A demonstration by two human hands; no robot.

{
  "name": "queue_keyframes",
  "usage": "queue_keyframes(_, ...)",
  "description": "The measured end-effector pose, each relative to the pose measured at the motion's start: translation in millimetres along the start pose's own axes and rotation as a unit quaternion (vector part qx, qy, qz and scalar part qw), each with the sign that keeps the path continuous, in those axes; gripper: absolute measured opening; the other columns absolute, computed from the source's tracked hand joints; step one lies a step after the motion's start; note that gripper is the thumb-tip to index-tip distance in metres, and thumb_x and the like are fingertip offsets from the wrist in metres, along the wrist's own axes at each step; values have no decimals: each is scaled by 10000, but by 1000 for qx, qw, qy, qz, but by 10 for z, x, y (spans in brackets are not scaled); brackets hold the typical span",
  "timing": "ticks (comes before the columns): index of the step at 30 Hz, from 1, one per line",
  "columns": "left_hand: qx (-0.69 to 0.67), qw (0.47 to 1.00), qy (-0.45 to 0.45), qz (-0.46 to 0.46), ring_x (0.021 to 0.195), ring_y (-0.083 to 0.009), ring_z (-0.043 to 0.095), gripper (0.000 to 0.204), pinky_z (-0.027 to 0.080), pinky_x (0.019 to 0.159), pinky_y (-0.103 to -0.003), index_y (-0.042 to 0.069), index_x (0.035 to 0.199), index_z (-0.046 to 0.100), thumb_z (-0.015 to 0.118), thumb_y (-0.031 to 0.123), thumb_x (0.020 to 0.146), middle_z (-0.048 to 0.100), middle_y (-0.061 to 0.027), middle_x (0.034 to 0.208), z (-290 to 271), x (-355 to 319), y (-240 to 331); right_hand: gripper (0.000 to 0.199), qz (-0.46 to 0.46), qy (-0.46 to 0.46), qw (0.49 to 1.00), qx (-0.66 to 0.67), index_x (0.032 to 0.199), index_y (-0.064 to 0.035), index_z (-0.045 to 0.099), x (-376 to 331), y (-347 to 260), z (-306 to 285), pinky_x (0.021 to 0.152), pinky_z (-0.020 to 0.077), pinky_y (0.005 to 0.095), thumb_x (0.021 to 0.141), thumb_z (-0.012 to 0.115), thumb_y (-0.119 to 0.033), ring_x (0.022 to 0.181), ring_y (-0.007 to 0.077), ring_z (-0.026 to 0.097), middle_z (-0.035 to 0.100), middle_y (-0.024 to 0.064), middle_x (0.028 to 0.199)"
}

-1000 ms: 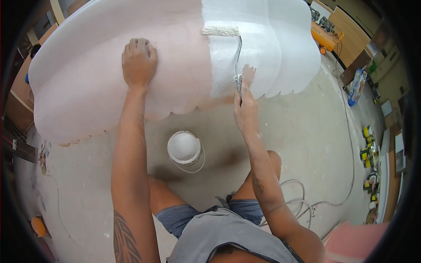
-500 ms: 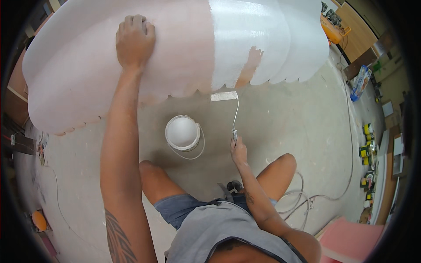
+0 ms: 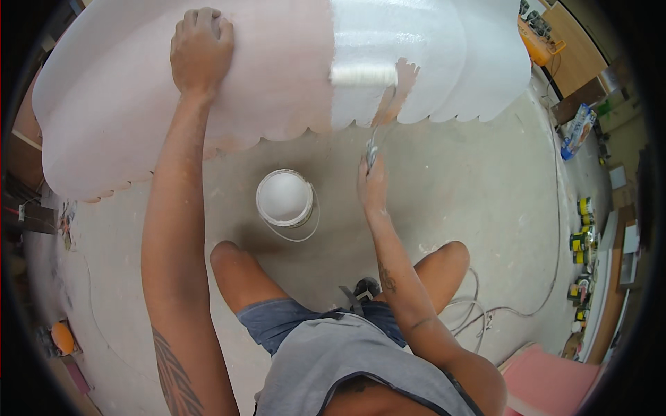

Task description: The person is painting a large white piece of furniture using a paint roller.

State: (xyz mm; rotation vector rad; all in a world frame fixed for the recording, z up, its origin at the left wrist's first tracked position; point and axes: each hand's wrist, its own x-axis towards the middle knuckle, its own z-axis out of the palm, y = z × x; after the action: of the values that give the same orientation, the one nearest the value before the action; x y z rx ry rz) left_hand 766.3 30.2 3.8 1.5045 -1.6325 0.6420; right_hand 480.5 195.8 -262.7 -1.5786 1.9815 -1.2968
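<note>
The left hand (image 3: 201, 48) lies flat, palm down and fingers spread, on the pink unpainted part of a big scalloped panel (image 3: 263, 83), holding nothing. The right hand (image 3: 372, 186) is closed around the handle of a paint roller (image 3: 364, 75), whose sleeve rests on the panel at the edge between the white painted part and the pink. A bucket (image 3: 284, 198) of white paint stands on the floor (image 3: 472, 180) below the panel, just left of the right hand.
</note>
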Motion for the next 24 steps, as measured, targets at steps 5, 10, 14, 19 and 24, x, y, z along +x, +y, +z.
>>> queue_keyframes(5,-9,1000,-16,-9,1154,-282,605,284,496,966,-427,120,1130,684,564,321,969,649,-45,1219,94,-3,52,251,83,-85,990,-72,1081,0,524,-798,992,113,658,443,579,1042,550,-247,802,530,620,637,313,837)
queue_keyframes(10,-1,1000,-3,-5,1156,-281,601,284,496,966,-427,119,1126,684,560,322,972,647,-48,1215,28,-3,7,238,127,-128,982,-56,1071,-16,524,-1120,866,-26,643,455,549,1045,556,-250,766,502,628,640,298,828)
queue_keyframes(14,-12,1000,-1,-7,1140,-284,606,269,503,955,-433,116,1115,683,565,311,972,648,-49,1204,14,14,36,255,122,-105,986,-51,1081,-6,538,-954,739,-39,641,459,526,1055,551,-259,735,497,617,635,284,818)
queue_keyframes(19,-9,1000,-7,-8,1120,-283,609,242,505,951,-433,108,1102,679,577,285,971,645,-51,1181,13,-22,37,273,53,-52,997,-17,1064,4,503,-363,148,-121,650,439,594,1057,525,-268,766,550,608,625,330,792)
queue_keyframes(24,-27,1000,-2,-11,1115,-284,608,230,505,949,-431,102,1091,675,582,274,969,643,-58,1161,-20,22,58,287,6,-42,998,-35,1067,19,507,317,-1123,-723,690,465,595,1062,504,-268,798,558,611,642,345,852)
